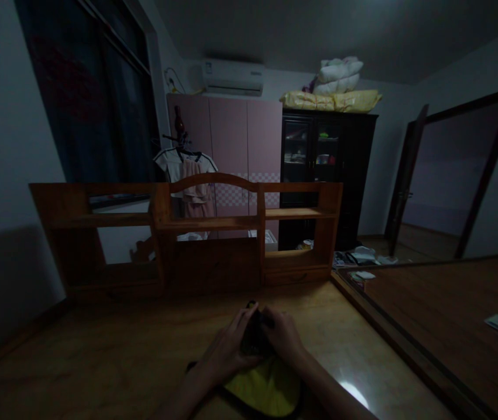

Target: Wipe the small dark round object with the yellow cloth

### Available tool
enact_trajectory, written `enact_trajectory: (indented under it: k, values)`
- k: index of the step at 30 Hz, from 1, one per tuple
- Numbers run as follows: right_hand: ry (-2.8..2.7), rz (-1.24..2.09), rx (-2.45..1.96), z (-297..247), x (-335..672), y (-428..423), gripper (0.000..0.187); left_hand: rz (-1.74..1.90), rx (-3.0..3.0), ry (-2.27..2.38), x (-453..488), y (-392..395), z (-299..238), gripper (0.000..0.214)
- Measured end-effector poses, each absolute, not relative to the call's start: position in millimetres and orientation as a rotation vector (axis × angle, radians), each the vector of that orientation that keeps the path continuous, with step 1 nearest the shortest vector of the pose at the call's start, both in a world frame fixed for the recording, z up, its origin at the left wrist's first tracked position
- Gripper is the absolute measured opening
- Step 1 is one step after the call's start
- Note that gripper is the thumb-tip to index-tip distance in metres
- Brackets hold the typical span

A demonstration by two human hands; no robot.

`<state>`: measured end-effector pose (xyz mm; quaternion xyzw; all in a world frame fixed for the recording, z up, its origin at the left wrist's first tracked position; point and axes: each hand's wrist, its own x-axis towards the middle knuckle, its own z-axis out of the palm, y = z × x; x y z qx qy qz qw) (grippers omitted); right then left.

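A black-and-yellow soft item (270, 388) lies on the wooden tabletop (144, 350) close in front of me. Its near part is a rounded yellow panel with a dark edge, while the far part is black and bunched up; the dim light hides its exact kind. My left hand (230, 343) grips the black part from the left, fingers pointing away from me. From the other side, my right hand (284, 333) pinches the same black part with bent fingers. A small dark end sticks up beyond the fingertips. My forearms cover some of the item's sides.
A wooden shelf unit (214, 223) stands along the table's far edge. At the right, a raised wooden edge (375, 318) borders the tabletop. Beyond are pink wardrobes (229, 128), a dark cabinet (354, 175), an open door (409, 181) and papers on the floor.
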<state>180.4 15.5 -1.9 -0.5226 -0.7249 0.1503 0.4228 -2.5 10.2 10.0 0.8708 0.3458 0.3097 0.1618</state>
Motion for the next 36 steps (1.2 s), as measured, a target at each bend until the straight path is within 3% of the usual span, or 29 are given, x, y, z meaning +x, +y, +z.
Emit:
enact_trajectory:
  k: [8,15,23,30,36]
  values:
    - [-1.870,0.408,-1.254,-3.4,184.1,13.7,0.022,0.930,2.445,1.014,-3.1,13.6,3.5,0.098]
    - [-1.848,0.814,-1.100,-5.0,190.8,16.6,0.060,0.918,2.442,1.019,-4.7,16.3,-0.3,0.103]
    - [-1.912,0.560,-1.023,-8.9,182.9,16.7,0.044,0.883,2.580,0.998,-2.4,11.1,5.6,0.102]
    - [-1.850,0.463,-1.302,-9.5,187.1,21.6,0.016,0.890,2.597,0.997,-2.5,10.0,7.1,0.101]
    - [-1.857,0.429,-1.270,-5.3,188.1,18.1,0.025,0.918,2.549,1.006,-4.6,11.4,5.0,0.102]
